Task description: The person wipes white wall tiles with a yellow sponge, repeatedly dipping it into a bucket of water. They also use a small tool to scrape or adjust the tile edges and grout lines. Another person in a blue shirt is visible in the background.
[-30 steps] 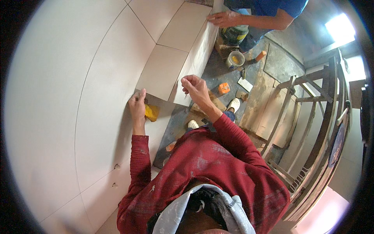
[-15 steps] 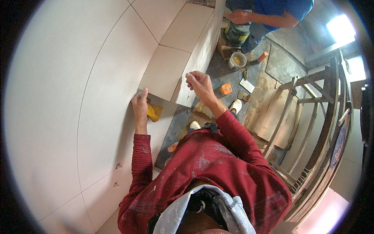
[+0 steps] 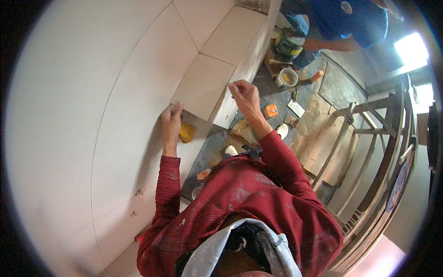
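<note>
The beige tile (image 3: 204, 85) is set on top of a ledge (image 3: 226, 113), between the two hands. Its left side is bounded by the wall (image 3: 134, 106); its far edge is met by a second tile (image 3: 234, 34) along a dark joint; its right side is bordered by the ledge's pale front face. Past the near edge, a lower pale surface (image 3: 184, 154) is seen. Room for movement is left on the right, over the dark floor (image 3: 265, 87), as far as the wooden frame (image 3: 341, 152); on the left, movement is limited by the wall.

The left hand (image 3: 171, 121) is held beside the wall, its forearm extended forward and its raised thumb placed at the tile's near left corner. The right hand (image 3: 248, 97) is held at the front edge with bent wrist, curled fingers and thumb drawn in close. Whether anything is gripped by either hand cannot be told.

A yellow piece (image 3: 187, 132) is seen just beside the left palm; whether it is held or merely lies there is not shown. The left fingers are partly hidden. The co-worker (image 3: 348, 23) is cut off by the upper edge and blurred.
</note>
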`<state>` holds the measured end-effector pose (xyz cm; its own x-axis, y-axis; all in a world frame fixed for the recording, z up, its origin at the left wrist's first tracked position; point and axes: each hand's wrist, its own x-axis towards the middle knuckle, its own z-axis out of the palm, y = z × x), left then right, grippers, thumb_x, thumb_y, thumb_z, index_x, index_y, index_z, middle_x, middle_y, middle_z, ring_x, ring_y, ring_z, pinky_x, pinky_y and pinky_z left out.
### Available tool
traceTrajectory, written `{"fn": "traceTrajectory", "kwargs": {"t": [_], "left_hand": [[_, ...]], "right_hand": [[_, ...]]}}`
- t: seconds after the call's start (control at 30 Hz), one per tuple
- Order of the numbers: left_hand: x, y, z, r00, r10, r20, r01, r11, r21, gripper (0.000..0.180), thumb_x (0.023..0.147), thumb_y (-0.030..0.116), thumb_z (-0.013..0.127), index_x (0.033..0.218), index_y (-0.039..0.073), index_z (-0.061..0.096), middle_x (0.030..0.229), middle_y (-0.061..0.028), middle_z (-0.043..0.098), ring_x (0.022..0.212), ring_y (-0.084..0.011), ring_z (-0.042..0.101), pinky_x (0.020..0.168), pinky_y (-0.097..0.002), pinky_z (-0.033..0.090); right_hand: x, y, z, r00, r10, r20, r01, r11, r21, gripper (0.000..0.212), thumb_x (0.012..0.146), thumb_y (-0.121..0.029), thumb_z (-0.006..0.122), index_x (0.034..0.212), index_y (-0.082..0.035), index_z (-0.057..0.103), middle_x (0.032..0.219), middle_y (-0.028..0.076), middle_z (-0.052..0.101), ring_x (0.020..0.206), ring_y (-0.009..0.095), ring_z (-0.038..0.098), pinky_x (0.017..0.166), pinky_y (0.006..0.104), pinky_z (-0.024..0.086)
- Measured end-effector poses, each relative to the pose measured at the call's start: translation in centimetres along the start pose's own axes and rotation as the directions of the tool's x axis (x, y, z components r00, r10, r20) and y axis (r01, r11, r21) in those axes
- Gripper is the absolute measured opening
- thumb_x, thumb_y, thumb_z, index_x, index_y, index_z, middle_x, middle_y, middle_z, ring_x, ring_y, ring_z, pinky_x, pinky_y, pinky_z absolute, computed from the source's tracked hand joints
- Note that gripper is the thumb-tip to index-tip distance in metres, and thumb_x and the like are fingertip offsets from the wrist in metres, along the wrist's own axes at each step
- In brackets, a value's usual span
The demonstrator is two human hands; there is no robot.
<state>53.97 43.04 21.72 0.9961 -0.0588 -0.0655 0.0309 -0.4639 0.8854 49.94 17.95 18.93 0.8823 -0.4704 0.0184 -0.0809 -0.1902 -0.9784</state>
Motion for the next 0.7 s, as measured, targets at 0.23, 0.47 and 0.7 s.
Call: {"fn": "traceTrajectory", "kwargs": {"t": [0.23, 0.47, 0.7], "left_hand": [[-0.5, 0.5, 0.4, 0.991, -0.136, -0.006, 0.135, 0.988, -0.078, 0.045, 0.095, 0.046, 0.06, 0.082, 0.004, 0.057, 0.071, 0.0026, 0.047, 0.068, -0.0091, 0.042, 0.061, -0.0278, 0.037], [0.9, -2.0, 0.6, 1.0, -0.021, 0.0, 0.021, 1.0, -0.018, 0.058, 0.094, 0.054, 0.056, 0.093, -0.004, 0.062, 0.084, -0.0076, 0.062, 0.078, -0.019, 0.054, 0.073, -0.0355, 0.045], [0.8, -2.1, 0.4, 0.998, -0.059, 0.035, 0.062, 0.995, -0.073, 0.051, 0.09, 0.051, 0.062, 0.089, 0.001, 0.067, 0.081, -0.006, 0.062, 0.078, -0.0175, 0.052, 0.074, -0.0337, 0.042]], "right_hand": [[4.4, -4.3, -0.8, 0.608, -0.729, 0.314, 0.777, 0.468, -0.42, 0.021, 0.084, -0.007, 0.063, 0.105, -0.007, 0.069, 0.102, 0.008, 0.069, 0.095, 0.025, 0.064, 0.08, 0.0378, 0.052], [11.2, -9.0, 4.8, 0.224, -0.346, 0.911, 0.964, -0.058, -0.259, 0.036, 0.084, -0.007, 0.059, 0.12, -0.011, 0.063, 0.111, 0.007, 0.066, 0.106, 0.025, 0.061, 0.092, 0.0397, 0.05], [12.3, -10.6, 5.8, 0.202, -0.18, 0.963, 0.977, -0.026, -0.21, 0.023, 0.087, -0.009, 0.055, 0.109, -0.009, 0.063, 0.093, 0.013, 0.067, 0.095, 0.034, 0.066, 0.08, 0.0472, 0.056]]}}
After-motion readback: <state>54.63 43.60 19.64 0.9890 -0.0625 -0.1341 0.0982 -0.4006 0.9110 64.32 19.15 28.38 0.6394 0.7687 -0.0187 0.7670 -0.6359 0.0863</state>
